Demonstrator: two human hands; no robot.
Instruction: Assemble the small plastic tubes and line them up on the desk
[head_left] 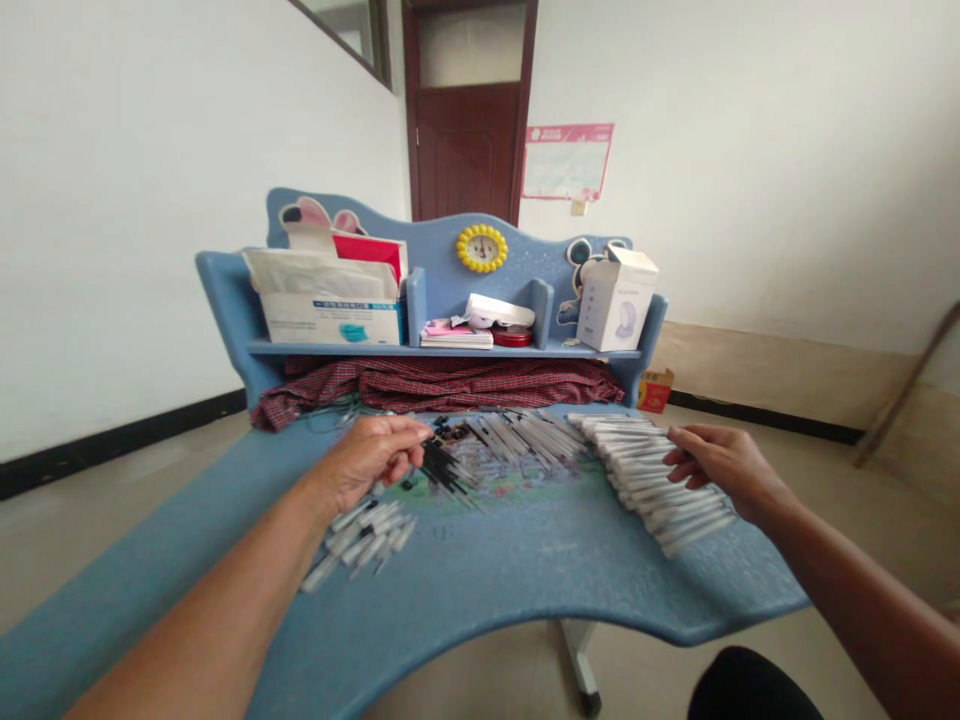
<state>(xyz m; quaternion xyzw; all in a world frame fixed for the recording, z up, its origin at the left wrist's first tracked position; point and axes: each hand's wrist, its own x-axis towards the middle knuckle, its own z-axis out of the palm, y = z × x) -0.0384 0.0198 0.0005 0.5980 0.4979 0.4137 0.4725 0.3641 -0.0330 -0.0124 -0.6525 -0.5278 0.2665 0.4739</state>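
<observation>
My left hand is closed, thumb and fingers pressed together. Whatever they may hold is hidden. It is beside a bundle of thin black pen refills and small black pen caps. Below that wrist lies a loose heap of white pens with some dark parts. At the right, my right hand hovers over a long row of white pen barrels, its fingers loosely bent and apart, and nothing shows in them. Between the hands, clear slender tubes with dark ends lie in a pile.
The blue desk has a curved front edge. Its back shelf carries a mask box, a white box and a red round tin. A checked cloth lies beneath the shelf.
</observation>
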